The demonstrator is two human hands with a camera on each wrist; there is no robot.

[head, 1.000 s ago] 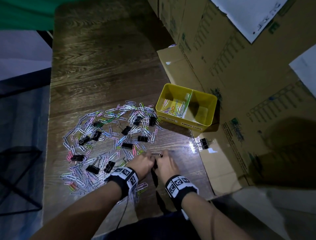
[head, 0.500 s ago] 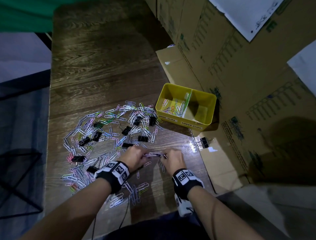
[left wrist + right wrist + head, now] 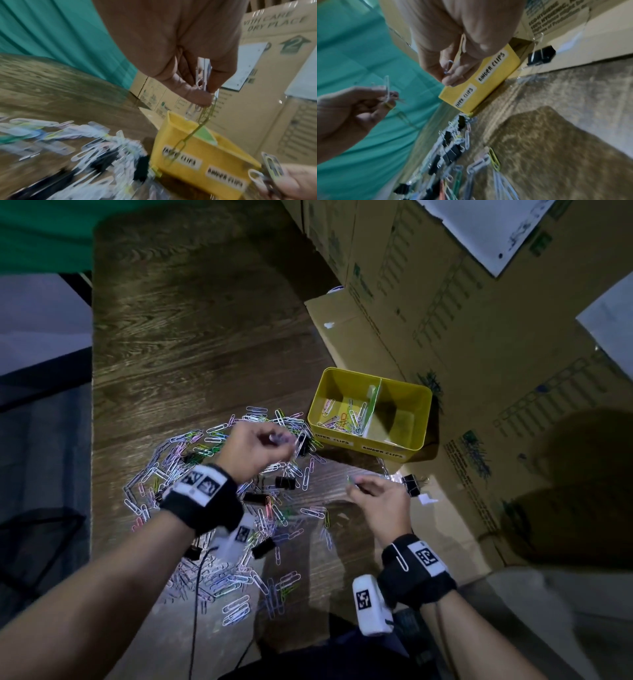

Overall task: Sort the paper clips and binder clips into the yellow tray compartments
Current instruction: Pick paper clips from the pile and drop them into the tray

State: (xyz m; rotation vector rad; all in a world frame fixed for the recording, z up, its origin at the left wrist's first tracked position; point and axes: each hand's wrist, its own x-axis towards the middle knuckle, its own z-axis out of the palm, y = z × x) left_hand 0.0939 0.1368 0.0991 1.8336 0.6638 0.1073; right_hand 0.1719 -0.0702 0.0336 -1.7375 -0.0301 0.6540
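- My left hand [image 3: 251, 451] is up off the counter [image 3: 191, 344] now and nearer the tray [image 3: 366, 441]; half a second ago it was low, close to my right hand.
- Its fingers [image 3: 193, 93] pinch a small bunch of paper clips [image 3: 202, 75], and a chain of clips [image 3: 193, 134] hangs from them in front of the tray's near wall.
- My right hand [image 3: 383, 501] has drawn apart from the left, to the right, just over the counter.
- Its fingers [image 3: 453, 77] are curled round a few clips of their own [image 3: 448, 67].
- The tray stands where it stood, against the cardboard boxes [image 3: 479, 354]. Its left compartment holds loose clips [image 3: 342, 419]. I see no clips in the right one.
- The pile [image 3: 219, 508] of clips and black binder clips [image 3: 285, 482] lies spread on the counter, left of the tray and under my left wrist.
- One binder clip [image 3: 412, 484] sits apart on the cardboard flap, just beside my right hand.
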